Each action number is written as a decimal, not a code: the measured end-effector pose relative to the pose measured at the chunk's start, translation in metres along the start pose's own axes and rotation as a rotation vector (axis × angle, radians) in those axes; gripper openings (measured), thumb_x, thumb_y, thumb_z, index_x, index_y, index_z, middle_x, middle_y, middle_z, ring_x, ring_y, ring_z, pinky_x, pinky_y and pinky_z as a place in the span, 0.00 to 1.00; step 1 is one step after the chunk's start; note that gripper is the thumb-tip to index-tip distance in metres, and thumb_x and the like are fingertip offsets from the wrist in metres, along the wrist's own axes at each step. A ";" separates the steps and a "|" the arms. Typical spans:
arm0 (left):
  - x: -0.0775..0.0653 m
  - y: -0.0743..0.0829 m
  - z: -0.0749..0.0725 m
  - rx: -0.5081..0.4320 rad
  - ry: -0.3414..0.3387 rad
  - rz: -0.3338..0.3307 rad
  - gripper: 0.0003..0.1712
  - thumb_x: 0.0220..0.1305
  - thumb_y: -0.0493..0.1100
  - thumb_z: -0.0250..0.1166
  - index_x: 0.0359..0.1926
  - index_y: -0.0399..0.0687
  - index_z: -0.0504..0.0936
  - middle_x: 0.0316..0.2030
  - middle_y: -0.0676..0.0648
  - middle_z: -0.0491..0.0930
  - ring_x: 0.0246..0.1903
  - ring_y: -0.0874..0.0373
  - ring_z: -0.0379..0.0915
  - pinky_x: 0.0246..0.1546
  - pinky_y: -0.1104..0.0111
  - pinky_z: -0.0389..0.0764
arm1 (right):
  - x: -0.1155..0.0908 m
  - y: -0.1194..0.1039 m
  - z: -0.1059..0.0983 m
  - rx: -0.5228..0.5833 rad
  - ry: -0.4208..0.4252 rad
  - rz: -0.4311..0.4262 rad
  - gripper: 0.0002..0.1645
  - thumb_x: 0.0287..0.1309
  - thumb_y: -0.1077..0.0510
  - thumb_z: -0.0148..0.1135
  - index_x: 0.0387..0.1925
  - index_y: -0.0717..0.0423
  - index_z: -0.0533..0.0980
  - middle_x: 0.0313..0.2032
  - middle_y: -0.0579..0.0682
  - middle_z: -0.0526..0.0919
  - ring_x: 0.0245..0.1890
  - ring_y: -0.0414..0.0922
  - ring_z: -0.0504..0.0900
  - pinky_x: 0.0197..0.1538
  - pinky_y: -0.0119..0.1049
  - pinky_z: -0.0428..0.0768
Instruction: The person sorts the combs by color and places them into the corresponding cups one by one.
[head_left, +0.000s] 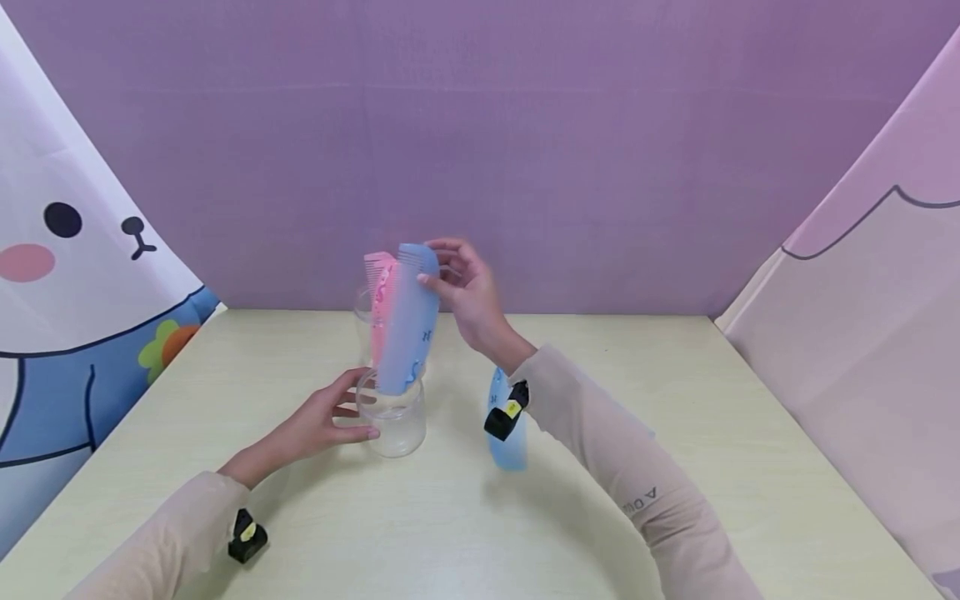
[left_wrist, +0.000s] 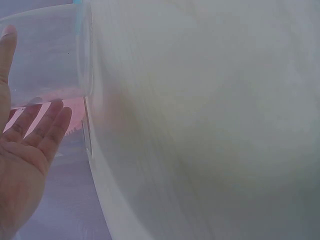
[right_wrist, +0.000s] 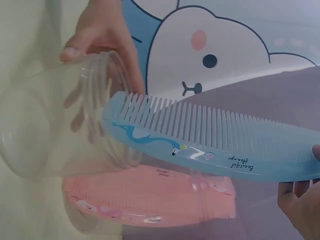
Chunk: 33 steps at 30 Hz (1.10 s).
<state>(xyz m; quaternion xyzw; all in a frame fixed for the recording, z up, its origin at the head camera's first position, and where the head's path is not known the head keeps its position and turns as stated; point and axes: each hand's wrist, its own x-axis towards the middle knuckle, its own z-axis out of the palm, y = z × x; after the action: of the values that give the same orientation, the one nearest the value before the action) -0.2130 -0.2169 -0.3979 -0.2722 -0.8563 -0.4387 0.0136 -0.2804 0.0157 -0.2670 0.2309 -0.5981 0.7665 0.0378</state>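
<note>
Nearest the camera, the right sleeve (head_left: 675,517) at lower right leads to the right hand (head_left: 474,296), which pinches the blue comb (head_left: 408,325) near its upper end. The comb's lower end is at the mouth of the clear jar (head_left: 401,429), below and left of centre, loosely gripped by the left hand (head_left: 326,421); entry cannot be confirmed. Caution: an angled descent may catch the rim and tip the jar, or jostle the pink comb (right_wrist: 150,197) behind.
</note>
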 end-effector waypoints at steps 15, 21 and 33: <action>0.000 0.000 -0.001 0.013 -0.006 -0.024 0.45 0.48 0.45 0.71 0.63 0.44 0.57 0.57 0.36 0.67 0.48 0.42 0.74 0.43 0.58 0.82 | -0.017 0.038 0.014 -0.141 -0.110 0.028 0.23 0.53 0.70 0.60 0.51 0.57 0.69 0.46 0.59 0.75 0.39 0.43 0.76 0.48 0.36 0.81; -0.001 0.001 -0.001 0.007 -0.005 -0.035 0.45 0.48 0.45 0.72 0.64 0.44 0.57 0.57 0.36 0.67 0.48 0.42 0.74 0.44 0.56 0.81 | -0.021 0.051 0.017 -0.177 -0.123 0.038 0.23 0.53 0.70 0.59 0.51 0.57 0.69 0.47 0.60 0.76 0.38 0.43 0.76 0.46 0.36 0.81; -0.001 0.000 -0.002 0.000 -0.004 -0.026 0.45 0.48 0.45 0.72 0.63 0.44 0.57 0.58 0.36 0.66 0.47 0.42 0.74 0.43 0.56 0.82 | -0.021 0.059 0.020 -0.186 -0.105 0.065 0.24 0.54 0.70 0.59 0.53 0.57 0.68 0.49 0.59 0.74 0.42 0.45 0.76 0.47 0.34 0.80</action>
<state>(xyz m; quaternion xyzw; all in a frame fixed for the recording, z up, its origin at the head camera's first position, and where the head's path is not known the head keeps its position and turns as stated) -0.2128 -0.2184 -0.3972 -0.2621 -0.8598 -0.4382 0.0061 -0.2753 -0.0146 -0.3248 0.2469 -0.6751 0.6952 0.0030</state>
